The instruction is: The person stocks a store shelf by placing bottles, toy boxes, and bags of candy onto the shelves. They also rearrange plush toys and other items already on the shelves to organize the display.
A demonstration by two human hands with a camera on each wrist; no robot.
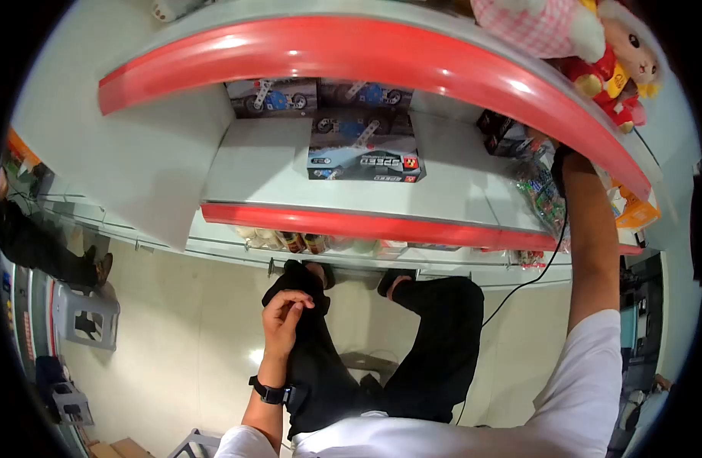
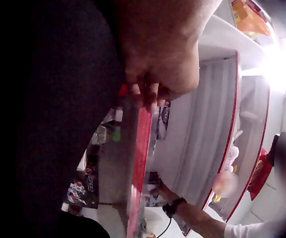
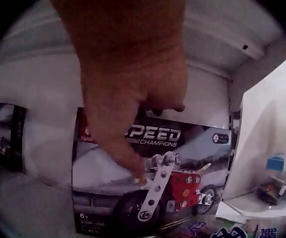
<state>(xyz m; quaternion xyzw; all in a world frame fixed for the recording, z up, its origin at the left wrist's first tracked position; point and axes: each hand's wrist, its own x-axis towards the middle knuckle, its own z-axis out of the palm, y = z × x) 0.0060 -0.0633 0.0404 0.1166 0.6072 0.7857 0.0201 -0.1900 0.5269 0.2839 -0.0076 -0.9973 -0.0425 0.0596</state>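
In the right wrist view my right hand (image 3: 130,84) grips a Speed Champions box (image 3: 185,191), thumb across its printed front and the other fingers over its top edge. A red and white model motorcycle is pictured on it. The head view shows this dark box (image 1: 501,136) at the shelf's right end, with my right hand (image 1: 544,143) partly hidden below the red upper edge. My left hand (image 1: 282,320) is by my left knee, fingers loosely bent and holding nothing; in the left wrist view the left hand (image 2: 160,64) hangs before the shelf's red edge.
Similar boxes (image 1: 362,145) stand mid-shelf and behind. Clear packets (image 1: 540,191) lie beside my right forearm. Red strips (image 1: 366,221) edge the shelves, and plush toys (image 1: 622,61) sit above right. A black cable (image 1: 519,288) hangs from my right wrist. A grey stool (image 1: 87,317) stands left.
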